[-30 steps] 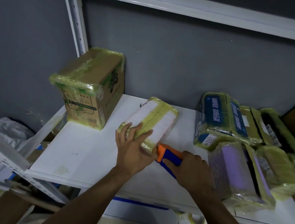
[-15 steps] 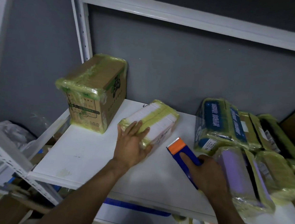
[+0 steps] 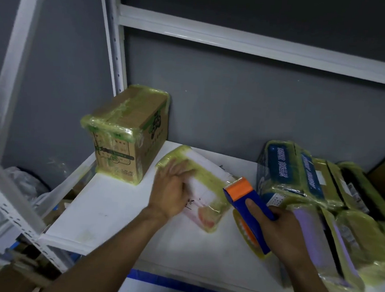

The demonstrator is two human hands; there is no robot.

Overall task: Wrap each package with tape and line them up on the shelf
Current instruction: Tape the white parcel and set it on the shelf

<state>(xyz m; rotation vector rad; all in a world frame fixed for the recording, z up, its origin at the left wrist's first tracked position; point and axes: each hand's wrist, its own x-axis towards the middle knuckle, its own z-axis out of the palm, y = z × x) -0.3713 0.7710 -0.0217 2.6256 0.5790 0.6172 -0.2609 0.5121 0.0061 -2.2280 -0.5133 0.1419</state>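
Observation:
A flat white package (image 3: 202,192) banded with yellowish tape lies on the white shelf (image 3: 117,211), tilted and blurred with motion. My left hand (image 3: 172,190) grips its left side, fingers over the top. My right hand (image 3: 279,228) holds a blue tape dispenser (image 3: 248,210) with an orange head, lifted just right of the package; its yellowish tape roll shows beneath. A taped cardboard box (image 3: 128,134) stands at the shelf's back left.
Several taped packages (image 3: 311,178) crowd the shelf's right side, a purple one (image 3: 322,243) under my right wrist. A white shelf beam (image 3: 263,47) runs overhead and an upright post (image 3: 111,47) stands at the left. Clutter and a white rack (image 3: 9,205) lie lower left.
My left hand has turned the white package so its long side swings toward me. My right hand has raised the dispenser off the shelf, away from the package.

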